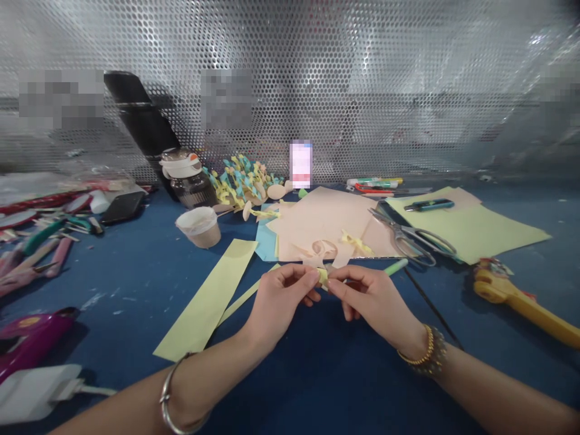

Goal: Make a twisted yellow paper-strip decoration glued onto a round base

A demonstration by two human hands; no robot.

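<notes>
Between the fingertips of both hands is a small yellow paper piece (322, 277). My left hand (286, 291) pinches its left side, while my right hand (366, 296) pinches the right. The fingers cover most of the piece, so its full shape is hidden. Just beyond lie curled pale pink paper strips (322, 249) and a folded yellow paper piece (357, 242) on peach paper sheets (326, 214). Left of my hands, a wide yellow paper strip (208, 296) lies on the blue table (136, 290), with a narrow yellow strip (240, 301) beside it.
Scissors (410, 235) and a utility knife (429, 205) lie right, near a yellow-handled tool (521, 302). A white cup (199, 228), brown jar (188, 178) and paper-decorated bunch (244, 181) stand back left. Pliers (27, 272) and a purple tool (36, 338) are far left. A perforated metal screen (272, 48) rises behind.
</notes>
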